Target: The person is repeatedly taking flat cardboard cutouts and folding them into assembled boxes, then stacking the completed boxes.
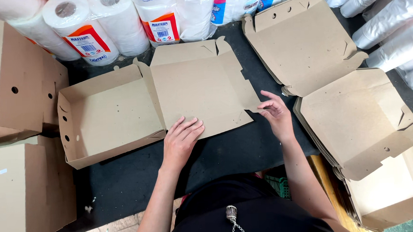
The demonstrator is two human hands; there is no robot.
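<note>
While on one half-folded cardboard box (158, 102), two hands: left (181, 139), right (275, 112).

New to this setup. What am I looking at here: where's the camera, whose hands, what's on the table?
There is one picture, taken by a camera worn on a person's head and looking down at their own two bare hands. No machine is involved.

On the dark table lies a brown cardboard box, its tray half already folded up and its lid panel lying flat. The left hand presses flat on the lid's near edge. The right hand pinches the lid's side flap.

To the right is a stack of unfolded box blanks. To the left are closed boxes. Wrapped paper rolls line the back.
</note>
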